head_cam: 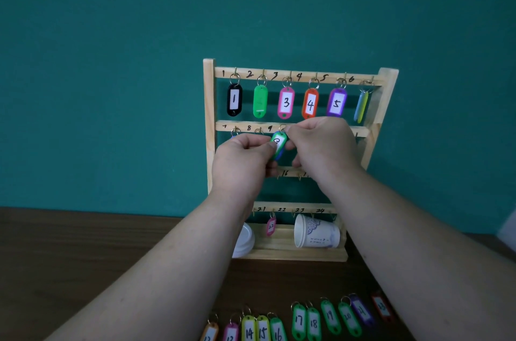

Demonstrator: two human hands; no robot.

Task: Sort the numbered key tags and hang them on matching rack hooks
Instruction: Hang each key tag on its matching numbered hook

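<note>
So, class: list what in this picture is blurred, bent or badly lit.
Head view: the wide lens skews the rack, its right post slants; the held tag is smeared, its number unclear; the table tags at the bottom edge are soft; light is even, no glare.

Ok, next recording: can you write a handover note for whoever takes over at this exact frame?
Left hand pinches the green tag by its body; right hand pinches its ring end at hook 9, on the second rail of the rack.
Done: the top rail has all six hooks filled; tag 22 hangs low on the rack.
Left: seat this tag, then hang the loose tags lying on the table, 14 to 20 readable.
</note>
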